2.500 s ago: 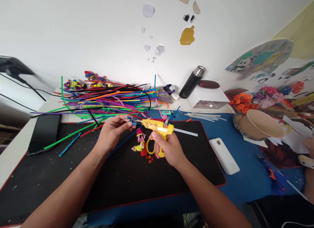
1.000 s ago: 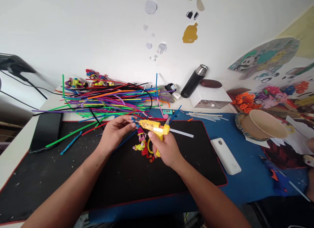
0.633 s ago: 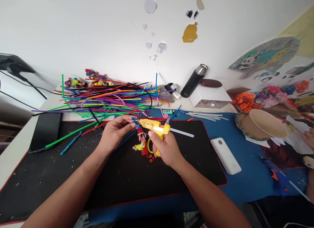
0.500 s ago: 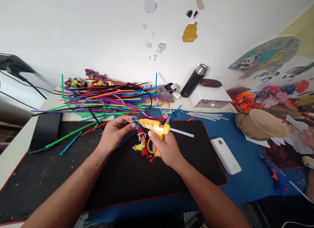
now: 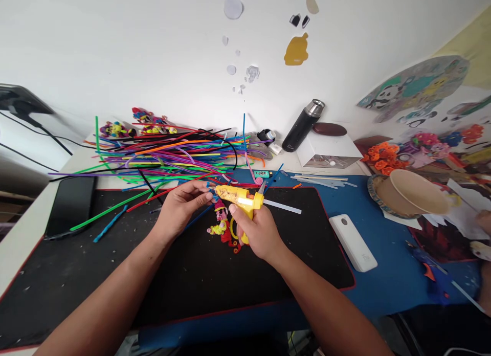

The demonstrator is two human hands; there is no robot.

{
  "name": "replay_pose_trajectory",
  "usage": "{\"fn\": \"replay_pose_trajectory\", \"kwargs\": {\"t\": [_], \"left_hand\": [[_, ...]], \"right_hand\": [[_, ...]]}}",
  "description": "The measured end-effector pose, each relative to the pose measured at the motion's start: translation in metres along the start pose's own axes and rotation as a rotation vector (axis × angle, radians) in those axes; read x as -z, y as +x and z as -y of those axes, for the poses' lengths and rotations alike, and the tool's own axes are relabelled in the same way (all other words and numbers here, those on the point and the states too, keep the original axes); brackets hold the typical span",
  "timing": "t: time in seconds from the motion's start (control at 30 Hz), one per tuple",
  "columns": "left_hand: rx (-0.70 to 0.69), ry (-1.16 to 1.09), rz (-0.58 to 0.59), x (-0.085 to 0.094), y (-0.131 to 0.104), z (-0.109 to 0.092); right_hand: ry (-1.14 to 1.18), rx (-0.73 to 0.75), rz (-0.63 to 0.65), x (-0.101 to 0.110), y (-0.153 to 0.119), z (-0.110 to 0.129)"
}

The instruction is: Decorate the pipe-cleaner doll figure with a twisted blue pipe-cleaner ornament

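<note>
My right hand (image 5: 259, 230) is closed round the handle of a yellow hot glue gun (image 5: 233, 194), and a translucent glue stick (image 5: 282, 206) sticks out of its back end. The gun's nozzle points left, at my left hand (image 5: 184, 205). Between that hand's thumb and fingers is a small blue pipe-cleaner piece (image 5: 214, 193), touching or very near the nozzle; its shape is mostly hidden. Below the gun lies a pipe-cleaner figure (image 5: 220, 213) with a magenta hat, yellow arms and red legs, on the black mat (image 5: 215, 284). Scissors with yellow handles (image 5: 233, 228) lie partly hidden behind my right hand.
A heap of coloured pipe cleaners (image 5: 172, 156) spreads behind the mat, and a phone (image 5: 72, 205) lies left. To the right are a white power bank (image 5: 353, 242), a black thermos (image 5: 303, 126), a bowl (image 5: 418, 192) and a blue glue gun (image 5: 433, 276). Another person's hand (image 5: 485, 220) shows far right.
The glue gun and my right hand have shifted slightly left and up, its nozzle moving over the blue piece. My left hand stays almost still.
</note>
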State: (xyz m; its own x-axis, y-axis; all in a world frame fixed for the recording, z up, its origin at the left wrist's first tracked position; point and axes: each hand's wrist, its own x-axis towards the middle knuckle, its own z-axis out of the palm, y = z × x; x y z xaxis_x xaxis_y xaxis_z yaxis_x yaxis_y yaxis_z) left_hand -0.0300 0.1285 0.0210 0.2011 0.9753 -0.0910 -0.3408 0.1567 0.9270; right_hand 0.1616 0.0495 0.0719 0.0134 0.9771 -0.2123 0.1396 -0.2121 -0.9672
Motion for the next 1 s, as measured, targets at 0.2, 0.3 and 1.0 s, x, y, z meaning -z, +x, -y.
{"fn": "replay_pose_trajectory", "kwargs": {"t": [0.2,0.3,1.0], "left_hand": [[0.013,-0.021,0.027,0.0004,0.0008,0.0008],[0.015,-0.010,0.044,0.0019,0.0013,0.0020],[0.023,-0.004,0.074,0.0022,0.0016,0.0027]], "right_hand": [[-0.001,-0.030,0.001,-0.0006,-0.0010,0.0038],[-0.005,-0.029,-0.003,-0.0005,-0.0008,0.0043],[0.024,-0.006,-0.014,0.0015,0.0009,0.0005]]}}
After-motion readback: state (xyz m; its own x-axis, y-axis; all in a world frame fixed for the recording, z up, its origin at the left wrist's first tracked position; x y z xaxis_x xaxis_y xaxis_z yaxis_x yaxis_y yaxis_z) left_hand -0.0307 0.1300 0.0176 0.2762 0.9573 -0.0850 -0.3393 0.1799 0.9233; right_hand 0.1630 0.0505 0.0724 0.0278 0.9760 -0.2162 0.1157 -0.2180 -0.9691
